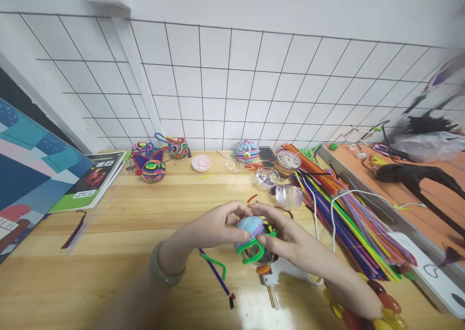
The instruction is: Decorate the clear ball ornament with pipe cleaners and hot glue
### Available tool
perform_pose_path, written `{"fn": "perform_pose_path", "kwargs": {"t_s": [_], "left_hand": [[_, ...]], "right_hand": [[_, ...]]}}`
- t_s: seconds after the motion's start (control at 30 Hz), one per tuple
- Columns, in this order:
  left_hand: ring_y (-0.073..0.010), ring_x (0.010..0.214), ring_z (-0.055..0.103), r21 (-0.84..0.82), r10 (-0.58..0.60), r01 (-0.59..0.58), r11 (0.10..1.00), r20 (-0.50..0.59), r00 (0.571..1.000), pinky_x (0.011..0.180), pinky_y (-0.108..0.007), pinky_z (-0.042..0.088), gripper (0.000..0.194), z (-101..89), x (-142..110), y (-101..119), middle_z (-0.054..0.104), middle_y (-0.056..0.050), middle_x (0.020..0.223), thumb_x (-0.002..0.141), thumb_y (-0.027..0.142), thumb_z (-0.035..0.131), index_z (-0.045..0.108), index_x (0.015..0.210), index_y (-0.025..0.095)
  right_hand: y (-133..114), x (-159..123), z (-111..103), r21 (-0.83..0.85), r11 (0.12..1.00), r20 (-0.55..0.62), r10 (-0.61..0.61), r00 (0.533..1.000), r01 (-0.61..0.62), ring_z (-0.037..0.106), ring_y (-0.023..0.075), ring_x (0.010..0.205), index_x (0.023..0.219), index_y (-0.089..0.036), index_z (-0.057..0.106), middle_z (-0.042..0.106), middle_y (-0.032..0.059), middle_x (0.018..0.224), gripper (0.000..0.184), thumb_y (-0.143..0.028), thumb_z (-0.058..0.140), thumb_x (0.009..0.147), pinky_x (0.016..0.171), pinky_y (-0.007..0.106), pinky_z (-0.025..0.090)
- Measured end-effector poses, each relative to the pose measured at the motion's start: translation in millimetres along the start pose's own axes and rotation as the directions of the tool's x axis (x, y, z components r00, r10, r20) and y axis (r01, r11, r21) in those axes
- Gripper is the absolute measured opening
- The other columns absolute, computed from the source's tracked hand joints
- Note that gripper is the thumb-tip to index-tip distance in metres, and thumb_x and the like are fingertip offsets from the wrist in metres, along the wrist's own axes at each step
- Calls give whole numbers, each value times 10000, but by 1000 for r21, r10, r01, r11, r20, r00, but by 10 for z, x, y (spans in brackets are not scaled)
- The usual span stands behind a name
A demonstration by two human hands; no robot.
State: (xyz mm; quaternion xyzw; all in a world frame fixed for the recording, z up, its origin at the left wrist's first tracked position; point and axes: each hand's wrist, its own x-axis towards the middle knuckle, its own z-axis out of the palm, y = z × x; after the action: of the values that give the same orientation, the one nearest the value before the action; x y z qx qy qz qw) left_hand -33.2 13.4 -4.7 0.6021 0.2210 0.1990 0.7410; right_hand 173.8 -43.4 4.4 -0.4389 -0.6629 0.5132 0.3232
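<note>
In the middle of the table, both hands are wrapped round a ball (250, 223) partly covered with light blue and purple pipe cleaners. My left hand (221, 226) grips its left side, thumb across the blue rows. From the right, my right hand (285, 231) holds it, thumb near a bent green pipe cleaner (254, 252) on the front. The ball's far side is hidden by my fingers. Just below lies a white glue gun (285, 269). Left of it rest a loose green pipe cleaner (218, 262) and a dark purple one (218, 274).
Colourful pipe-cleaner balls (153, 170) and a pink dish (201, 163) stand at the back left; a blue-pink ball (247, 151) sits near the wall. Transparent half-shells (288, 196) lie behind my hands. Pipe-cleaner bundles (348, 223), a white cable (332, 214) and a power strip (421, 262) occupy the right.
</note>
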Motion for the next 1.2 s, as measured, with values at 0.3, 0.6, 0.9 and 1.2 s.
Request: {"fn": "perform_pose_path", "kwargs": {"t_s": [0.3, 0.6, 0.9, 1.2], "left_hand": [[-192, 962, 589, 263, 48, -5, 965, -159, 986, 843, -346, 470, 330, -73, -52, 106, 617, -77, 1055, 834, 393, 616, 613, 1081, 175], [-155, 961, 577, 723, 361, -230, 652, -30, 932, 869, -287, 433, 165, 54, -48, 110, 617, -57, 1016, 885, 244, 569, 705, 969, 201], [-157, 896, 536, 735, 296, -230, 638, 42, 954, 816, -285, 411, 122, 35, -26, 106, 560, -37, 923, 899, 246, 540, 627, 844, 181], [-142, 761, 544, 127, 265, -246, 961, -161, 951, 724, -310, 437, 226, -140, -108, 122, 576, -42, 864, 956, 361, 410, 499, 865, 174]], "right_hand": [[93, -16, -24, 15, 996, -83, 92, 992, -91, 480, 255, 1259, 1326, -227, 427, 504, 111, 1363, 515, -323, 603, 851, 1047, 428, 401], [184, 18, -25, -102, 989, -164, 93, 982, -111, 446, 262, 1279, 1320, -210, 431, 481, 118, 1373, 502, -344, 587, 862, 1084, 467, 346], [173, 16, 9, -12, 992, -97, 122, 988, -124, 512, 251, 1227, 1337, -196, 418, 516, 131, 1345, 540, -315, 603, 844, 1050, 443, 397], [232, -8, -55, -9, 992, -200, 123, 972, -127, 457, 271, 1303, 1303, -208, 471, 528, 126, 1377, 518, -376, 609, 832, 1060, 450, 397]]}}
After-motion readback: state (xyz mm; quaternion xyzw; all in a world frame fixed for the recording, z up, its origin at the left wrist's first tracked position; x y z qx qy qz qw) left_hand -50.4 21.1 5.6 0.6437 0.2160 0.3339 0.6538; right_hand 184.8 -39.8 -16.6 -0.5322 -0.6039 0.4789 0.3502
